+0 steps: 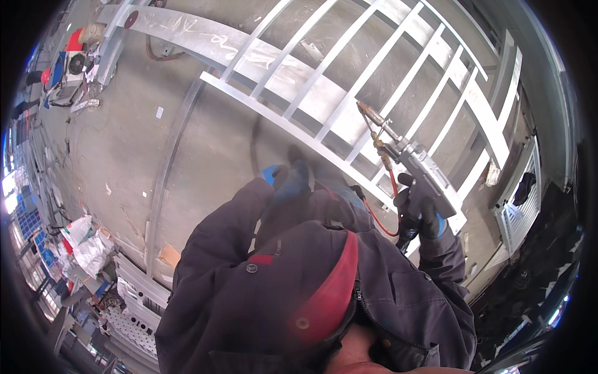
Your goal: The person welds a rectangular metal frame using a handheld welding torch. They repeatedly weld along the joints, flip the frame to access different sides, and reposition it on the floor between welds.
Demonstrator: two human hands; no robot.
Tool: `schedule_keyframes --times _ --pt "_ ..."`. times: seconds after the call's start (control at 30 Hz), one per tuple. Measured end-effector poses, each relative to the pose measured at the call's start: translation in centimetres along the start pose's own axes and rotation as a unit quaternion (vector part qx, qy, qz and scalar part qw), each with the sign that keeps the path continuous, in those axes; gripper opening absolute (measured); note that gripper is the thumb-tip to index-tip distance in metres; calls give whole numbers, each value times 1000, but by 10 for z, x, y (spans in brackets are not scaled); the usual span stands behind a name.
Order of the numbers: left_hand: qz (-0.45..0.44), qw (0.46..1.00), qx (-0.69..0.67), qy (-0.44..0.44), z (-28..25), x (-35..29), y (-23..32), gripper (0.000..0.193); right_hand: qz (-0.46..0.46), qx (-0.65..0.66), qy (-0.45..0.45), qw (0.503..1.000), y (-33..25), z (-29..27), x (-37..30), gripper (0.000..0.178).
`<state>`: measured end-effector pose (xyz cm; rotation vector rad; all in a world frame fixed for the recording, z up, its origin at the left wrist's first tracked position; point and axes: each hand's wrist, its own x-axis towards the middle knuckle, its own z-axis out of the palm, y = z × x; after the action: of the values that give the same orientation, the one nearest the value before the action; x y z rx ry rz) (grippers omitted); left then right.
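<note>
My right hand (421, 204), in a dark glove with a blue cuff, is closed round the grip of a silver handheld welding gun (418, 163). Its copper-coloured nozzle points up and left, over the pale slats of a metal ladder-like frame (278, 118). A red hose (376, 218) loops below the gun. My left hand (280, 178), gloved with a blue cuff, is low in front of my body, near my leg, apart from the frame. Its fingers are too dark and blurred to make out.
A wide curved metal beam (187, 31) runs under the frame's slats. A long metal bar (172, 156) lies on the floor at left. Crumpled white plastic (92, 252) and a perforated metal panel (132, 327) are at lower left. Another white slatted panel (522, 202) stands at right.
</note>
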<state>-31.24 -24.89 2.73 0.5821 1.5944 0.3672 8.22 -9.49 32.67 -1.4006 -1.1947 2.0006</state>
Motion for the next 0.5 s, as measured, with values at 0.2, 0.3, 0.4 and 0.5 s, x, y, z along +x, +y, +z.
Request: schedule_keyframes --times 0.2,0.3,0.4,0.5 --pt "63 993 84 -56 -15 36 5 39 106 -6 -126 986 -43 17 74 87" --pt "-60 971 -230 -33 -19 41 12 41 132 -44 -118 983 -66 36 103 82" --pt "-25 975 -221 -16 -29 56 6 39 125 -55 -105 985 -107 54 129 84" --pt "131 979 147 44 -48 91 -2 37 118 -114 -94 982 -150 65 169 72"
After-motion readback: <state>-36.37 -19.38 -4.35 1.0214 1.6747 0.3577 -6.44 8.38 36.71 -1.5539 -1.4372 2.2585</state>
